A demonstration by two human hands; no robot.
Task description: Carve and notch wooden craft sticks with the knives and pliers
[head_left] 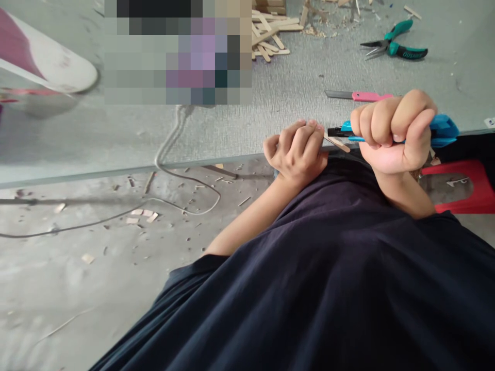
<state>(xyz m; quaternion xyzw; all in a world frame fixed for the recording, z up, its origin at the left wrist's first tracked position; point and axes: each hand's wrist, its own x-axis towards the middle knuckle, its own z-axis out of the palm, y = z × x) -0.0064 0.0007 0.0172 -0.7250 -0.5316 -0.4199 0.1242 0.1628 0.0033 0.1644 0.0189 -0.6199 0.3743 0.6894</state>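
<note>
Holding wooden stick (342, 145), apparently to steady it | left hand (297, 150): curled round one end, stick poking out at 3 o'clock | right hand (395, 129): wrapped round blue tool (444, 132), seemingly for control | pink knife (369, 96): stick's 1 o'clock, likely for reach

Clutched in the right hand (398, 131), a blue tool (444, 130) with a black nose, nearly level, pointing at the left hand (297, 152). Poking out from the latter's grasp, a pale wooden stick (341, 145), round-ended, slanting rightward near the black nose.
</note>
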